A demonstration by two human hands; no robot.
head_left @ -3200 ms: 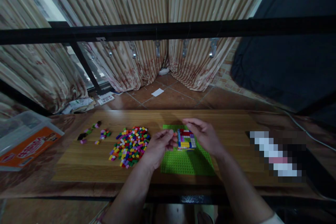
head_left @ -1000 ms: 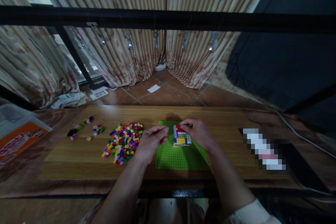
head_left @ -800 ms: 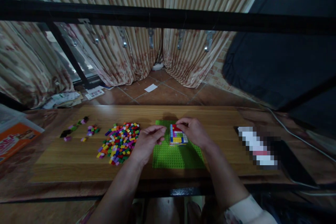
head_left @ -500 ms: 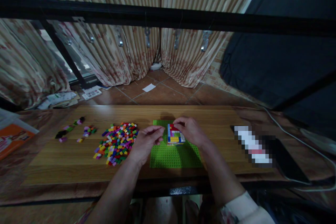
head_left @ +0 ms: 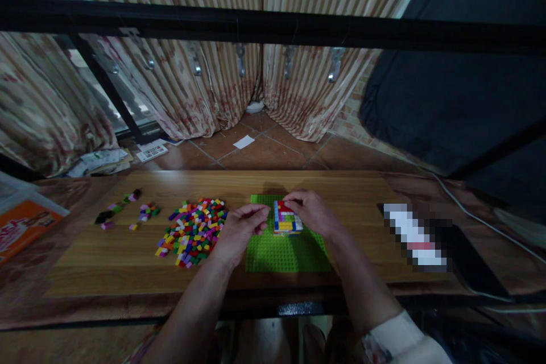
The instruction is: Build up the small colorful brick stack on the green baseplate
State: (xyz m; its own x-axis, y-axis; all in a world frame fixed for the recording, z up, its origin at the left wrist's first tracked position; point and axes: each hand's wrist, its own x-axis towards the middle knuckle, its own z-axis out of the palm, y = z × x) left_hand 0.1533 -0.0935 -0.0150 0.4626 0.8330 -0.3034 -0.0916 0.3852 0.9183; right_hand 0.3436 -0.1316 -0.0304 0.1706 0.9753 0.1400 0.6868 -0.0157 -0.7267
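A small block structure [head_left: 288, 224] of stacked building bricks, with white, blue, red, yellow and green showing, stands on the green studded baseplate [head_left: 273, 256]. My right hand [head_left: 310, 211] is at its back right edge, with the fingertips pinched on a brick next to the red bricks [head_left: 281, 206]. The fingers hide most of that brick. Just left of the structure, my left hand [head_left: 245, 227] hovers over the plate's left side, its thumb and forefinger brought together. Whatever lies between those fingertips is too small to make out.
Loose colourful bricks [head_left: 194, 233] lie heaped left of the plate, with smaller clusters [head_left: 147, 213] farther left. A clear box with an orange label [head_left: 29, 227] stands at the left edge. On the right are a dark flat device [head_left: 473, 261] and a white cable [head_left: 495, 219].
The whole view has shifted slightly, with the table things a little farther right in it. Both hands keep nearly the same pose beside the structure.
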